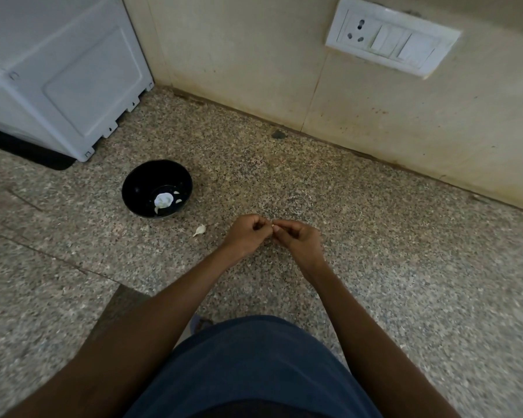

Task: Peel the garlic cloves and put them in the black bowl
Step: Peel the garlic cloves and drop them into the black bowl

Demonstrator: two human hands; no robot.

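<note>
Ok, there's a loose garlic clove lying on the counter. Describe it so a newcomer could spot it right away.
Start at the white appliance in the far left corner of the speckled counter; just in front of it sits the black bowl. The clove lies on bare stone between that bowl and the left hand. It is the only pale piece outside the bowl, small with a thin tail.

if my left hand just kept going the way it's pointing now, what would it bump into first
The right hand. Your left hand points rightward, its fingertips almost meeting the right hand's around a small pale piece, probably a garlic clove, pinched between them. That piece comes first, though depth is hard to judge.
</note>
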